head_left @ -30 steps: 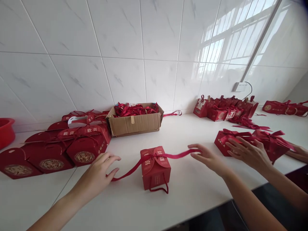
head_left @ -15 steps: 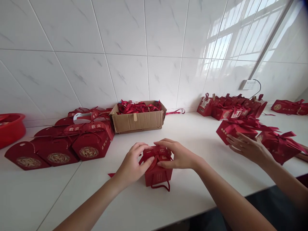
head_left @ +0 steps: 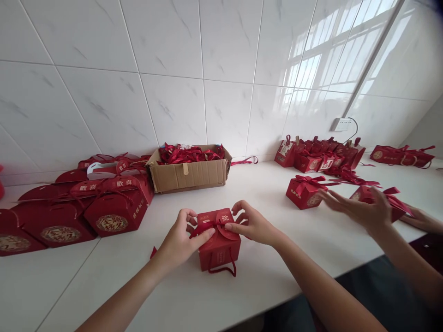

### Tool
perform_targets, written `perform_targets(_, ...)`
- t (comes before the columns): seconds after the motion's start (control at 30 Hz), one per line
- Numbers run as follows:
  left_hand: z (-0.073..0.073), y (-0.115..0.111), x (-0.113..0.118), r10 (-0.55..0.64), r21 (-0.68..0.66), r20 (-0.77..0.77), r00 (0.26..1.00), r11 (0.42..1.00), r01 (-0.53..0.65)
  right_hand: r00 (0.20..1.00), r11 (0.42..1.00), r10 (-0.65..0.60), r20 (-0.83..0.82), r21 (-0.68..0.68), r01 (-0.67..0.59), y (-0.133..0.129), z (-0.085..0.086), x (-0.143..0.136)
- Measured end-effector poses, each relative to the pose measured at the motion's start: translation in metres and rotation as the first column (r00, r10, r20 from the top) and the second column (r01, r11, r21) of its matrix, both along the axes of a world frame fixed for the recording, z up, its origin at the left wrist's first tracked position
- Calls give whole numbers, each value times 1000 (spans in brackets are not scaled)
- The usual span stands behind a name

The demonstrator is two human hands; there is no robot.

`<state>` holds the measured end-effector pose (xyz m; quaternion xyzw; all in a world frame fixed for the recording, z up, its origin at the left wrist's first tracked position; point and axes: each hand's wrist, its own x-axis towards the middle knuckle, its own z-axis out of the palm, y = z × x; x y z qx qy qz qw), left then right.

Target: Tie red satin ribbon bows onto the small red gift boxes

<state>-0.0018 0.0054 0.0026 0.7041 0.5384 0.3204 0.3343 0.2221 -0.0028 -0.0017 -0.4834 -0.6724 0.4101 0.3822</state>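
A red gift box [head_left: 219, 251] stands on the white table in front of me, its top flaps folded down and a rope handle hanging on its near side. A red ribbon [head_left: 217, 223] crosses its top. My left hand [head_left: 185, 233] is at the box's left edge, its thumb and curled fingers closed on the ribbon. On the right side, my right hand [head_left: 252, 225] has its thumb at the ribbon on the lid and its fingers bent over the far right corner, closed on the ribbon.
Large red boxes [head_left: 110, 221] stand at the left. Behind is a cardboard box [head_left: 190, 177] of red ribbons. At the right, another person's hands [head_left: 363, 207] are near two ribboned boxes [head_left: 304, 193]. Small red boxes [head_left: 321, 157] line the wall.
The box's top flaps now lie flatter, and my hands have drawn slightly apart. The other person's hand has come off the ribboned box. The view has shifted a little to the right.
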Motion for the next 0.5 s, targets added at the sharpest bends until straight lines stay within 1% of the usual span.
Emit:
perform_targets(0.07,1,2,-1,-16,-38,8,1000,999,17,999,990,9,-53,-142,-16,-1,-1,-1)
perform_targets(0.1,3,2,-2,-29,-41,6,1000,999,29,998,981,17,-65,-190,-29,-1,-1,-1)
perform_targets(0.17,7,3,-2,-71,-72,14,997,995,72,998,970,43,-50,-239,-54,0,0,-1)
perform_targets(0.27,13,1,0,-135,-167,84,987,975,148,996,963,91,10,-255,-85,1,1,3)
perform_targets(0.37,17,-2,2,-155,-220,153,976,958,186,995,959,99,22,-269,-90,4,-1,6)
perform_targets(0.43,15,-3,2,-145,-237,179,973,954,186,996,963,88,19,-257,-80,5,-3,8)
perform_targets(0.5,13,-3,2,-110,-231,191,975,961,154,997,972,72,11,-227,-68,6,-4,9)
